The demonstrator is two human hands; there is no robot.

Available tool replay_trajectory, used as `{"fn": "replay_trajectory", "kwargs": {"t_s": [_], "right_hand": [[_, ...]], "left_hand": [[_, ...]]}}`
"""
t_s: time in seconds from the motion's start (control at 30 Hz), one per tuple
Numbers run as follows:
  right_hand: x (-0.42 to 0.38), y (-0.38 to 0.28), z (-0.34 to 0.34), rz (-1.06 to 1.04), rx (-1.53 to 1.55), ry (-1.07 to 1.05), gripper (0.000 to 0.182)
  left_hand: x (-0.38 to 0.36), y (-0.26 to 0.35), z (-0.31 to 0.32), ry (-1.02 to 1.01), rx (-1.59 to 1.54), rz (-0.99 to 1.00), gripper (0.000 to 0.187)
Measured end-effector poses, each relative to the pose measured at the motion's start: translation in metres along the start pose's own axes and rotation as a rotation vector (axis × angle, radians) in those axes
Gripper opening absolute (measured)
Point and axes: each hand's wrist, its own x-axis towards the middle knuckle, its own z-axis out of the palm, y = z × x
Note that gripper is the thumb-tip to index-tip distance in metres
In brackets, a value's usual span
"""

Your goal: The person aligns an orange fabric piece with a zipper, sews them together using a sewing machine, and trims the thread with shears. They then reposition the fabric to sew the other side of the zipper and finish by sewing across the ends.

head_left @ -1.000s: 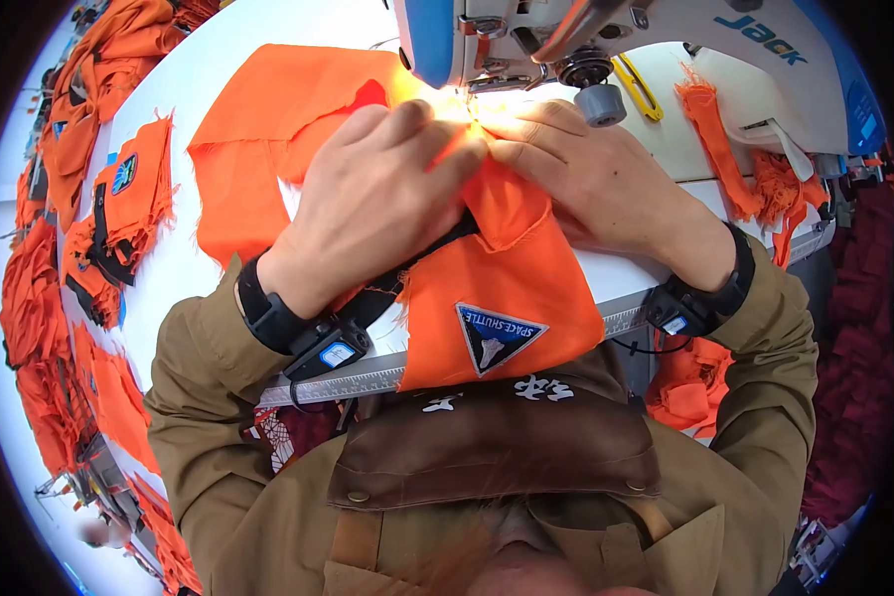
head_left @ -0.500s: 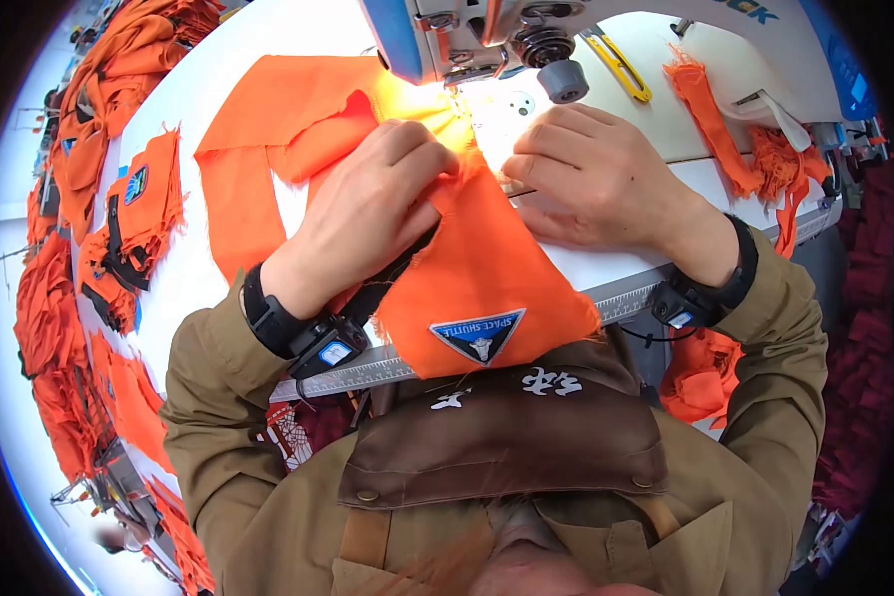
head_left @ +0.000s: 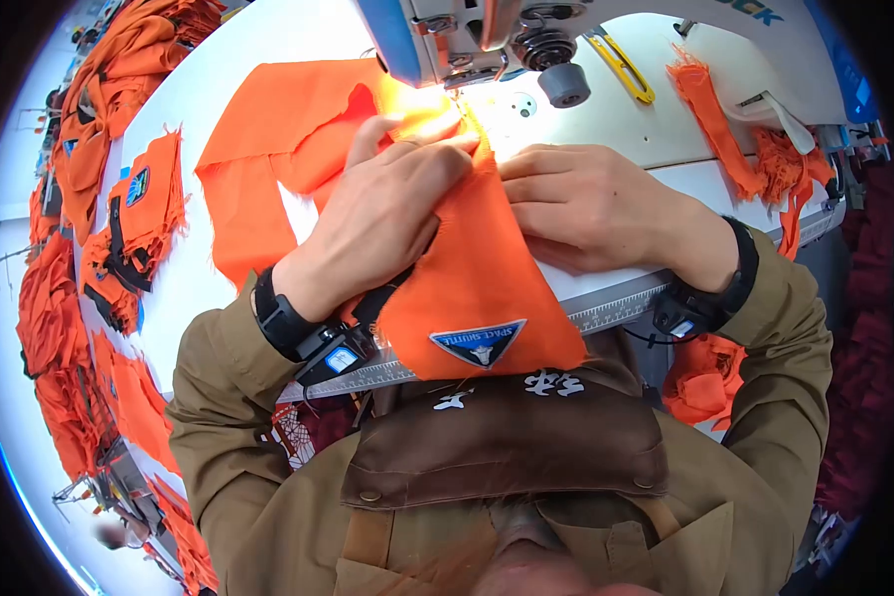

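Sewing workshop, garment type. Sewing machine [head_left: 467, 35] at 12 to 1 o'clock, over white worktable [head_left: 223, 32]; ruler strip [head_left: 621, 308] on near edge. Yellow cutter [head_left: 621, 68] at 1, frayed orange scrap [head_left: 705, 109] at 2. Piled orange fabric [head_left: 55, 308] from 8 to 11, dark red fabric [head_left: 864, 358] at 3.

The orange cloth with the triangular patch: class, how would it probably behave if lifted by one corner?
The orange cloth would probably flop, since it drapes over the table edge. It looks thin, so likely light for its size. The stitched patch may bend less than the cloth, as it looks thicker.
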Motion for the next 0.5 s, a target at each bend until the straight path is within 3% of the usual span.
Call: {"fn": "replay_trajectory", "kwargs": {"t_s": [0.13,0.5], "right_hand": [[-0.0034,-0.0006,-0.0044,-0.003,0.062,-0.005,0.033],[-0.0017,0.0005,-0.0045,0.029,0.063,0.011,0.023]], "left_hand": [[0.0005,0.0003,0.0058,0.016,0.103,0.062,0.041],[-0.0014,0.0051,0.0059,-0.092,0.152,-0.013,0.033]]}}
